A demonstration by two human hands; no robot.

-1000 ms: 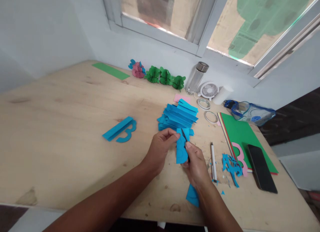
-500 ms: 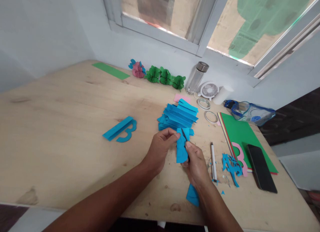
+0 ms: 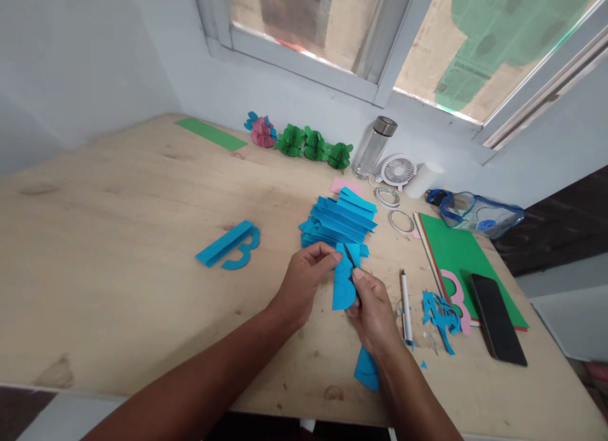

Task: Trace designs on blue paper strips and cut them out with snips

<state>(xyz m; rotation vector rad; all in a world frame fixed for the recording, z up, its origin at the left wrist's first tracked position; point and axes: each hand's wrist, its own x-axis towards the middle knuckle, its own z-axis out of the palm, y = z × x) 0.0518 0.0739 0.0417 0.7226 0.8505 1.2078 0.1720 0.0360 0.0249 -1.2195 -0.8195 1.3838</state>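
My left hand (image 3: 308, 276) pinches the left edge of a folded piece of blue paper (image 3: 342, 292) between thumb and fingers. In my right hand (image 3: 375, 305) is a pair of scissors (image 3: 350, 256), mostly hidden by the fingers; the dark blade lies over the paper's upper part. A wavy curve runs down the paper's right edge. Just behind my hands lies a pile of folded blue paper strips (image 3: 337, 218). Another blue paper piece (image 3: 366, 371) is partly under my right wrist. To the left rest a folded blue strip (image 3: 225, 243) and a wavy blue cutout (image 3: 244, 254).
Blue scraps (image 3: 441, 317), a white pen (image 3: 406, 308), a pink wavy cutout (image 3: 456, 298), a phone (image 3: 498, 320) and green paper (image 3: 456, 244) lie to the right. Along the wall stand a glass bottle (image 3: 375, 148), a small fan (image 3: 398, 171) and green paper figures (image 3: 313, 144).
The blue paper's lower end has swung slightly left between my hands, and more of its curved right edge shows. Both hands stay nearly in place.
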